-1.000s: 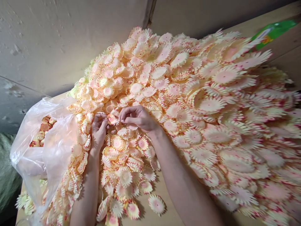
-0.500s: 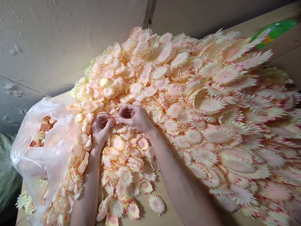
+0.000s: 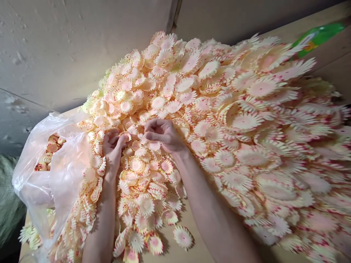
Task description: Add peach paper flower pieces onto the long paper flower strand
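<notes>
A broad heap of pale cream-and-pink petal discs (image 3: 189, 96), notched and tipped red at their edges, surrounds both hands. My left hand (image 3: 113, 146) is closed, with a petal disc (image 3: 126, 136) pinched between thumb and fingers. To its right, a short gap away, my right hand (image 3: 164, 135) is closed with thumb against curled fingers. Whatever its fingertips hold, if anything, blends into the pale discs behind. Below the hands lie more loose discs, and one single disc (image 3: 183, 237) rests apart on the wooden tabletop (image 3: 192, 254).
At the left, a clear plastic bag (image 3: 67, 171) holds several red-edged flower pieces (image 3: 52, 147). A green packet (image 3: 319, 39) lies at the back right. Behind the table rises a stained wall (image 3: 82, 44). A greenish sack (image 3: 9, 197) stands at the left edge.
My hands have moved apart: the right went slightly right, the left slightly left. The petal disc in my left hand now shows more clearly. The heap looks the same.
</notes>
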`<state>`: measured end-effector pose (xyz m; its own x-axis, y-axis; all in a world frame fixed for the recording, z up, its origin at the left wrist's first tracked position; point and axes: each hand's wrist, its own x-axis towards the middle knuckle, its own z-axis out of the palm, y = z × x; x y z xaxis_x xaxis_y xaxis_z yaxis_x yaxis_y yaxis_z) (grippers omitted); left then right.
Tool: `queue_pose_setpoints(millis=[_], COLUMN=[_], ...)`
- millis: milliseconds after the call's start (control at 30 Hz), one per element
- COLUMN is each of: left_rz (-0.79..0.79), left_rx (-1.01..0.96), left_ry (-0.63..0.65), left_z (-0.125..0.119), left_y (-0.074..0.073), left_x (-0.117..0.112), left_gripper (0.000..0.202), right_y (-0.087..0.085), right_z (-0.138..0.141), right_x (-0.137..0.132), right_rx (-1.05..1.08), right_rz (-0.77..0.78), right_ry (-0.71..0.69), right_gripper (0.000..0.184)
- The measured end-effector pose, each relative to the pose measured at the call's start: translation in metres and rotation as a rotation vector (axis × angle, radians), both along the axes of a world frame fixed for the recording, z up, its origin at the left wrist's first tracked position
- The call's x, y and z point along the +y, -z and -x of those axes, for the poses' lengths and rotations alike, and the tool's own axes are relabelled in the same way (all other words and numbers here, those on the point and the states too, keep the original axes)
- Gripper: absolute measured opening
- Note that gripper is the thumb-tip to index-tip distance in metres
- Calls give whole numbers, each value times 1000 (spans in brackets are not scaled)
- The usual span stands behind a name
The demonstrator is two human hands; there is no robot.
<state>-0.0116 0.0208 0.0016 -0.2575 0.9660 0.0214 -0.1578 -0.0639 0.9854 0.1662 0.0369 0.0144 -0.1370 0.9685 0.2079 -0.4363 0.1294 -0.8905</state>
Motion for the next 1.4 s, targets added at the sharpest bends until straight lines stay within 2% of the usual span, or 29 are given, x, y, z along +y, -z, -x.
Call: queue_pose_setpoints(millis=[100, 333, 500, 667, 933, 1200, 1400], left_rz=[-24, -65, -139, -131, -102, -124, -69], left_rx=[5, 30, 131, 157, 112, 117, 55], left_ry=[44, 293, 317, 302, 291, 325, 343], left_z=[-2, 4, 5, 6, 5, 5, 1], left_y=[-5, -3, 1, 3, 1, -1, -2], left_x=[-4, -7, -6, -5, -6, -8, -9], left_gripper=[33, 22, 20, 20, 21, 20, 33], right_y=[1, 3, 9, 12, 4, 8, 11], right_z=[2, 8, 10, 9, 8, 7, 6], right_x=[-1, -2, 0, 1, 0, -1, -2], right_rx=[-38, -157, -193, -216, -206, -172, -183], right_rz=[-15, 119, 134, 112, 147, 143, 100], right_ry=[-32, -223, -256, -255, -262, -280, -299], right_gripper=[20, 16, 22, 24, 19, 19, 19])
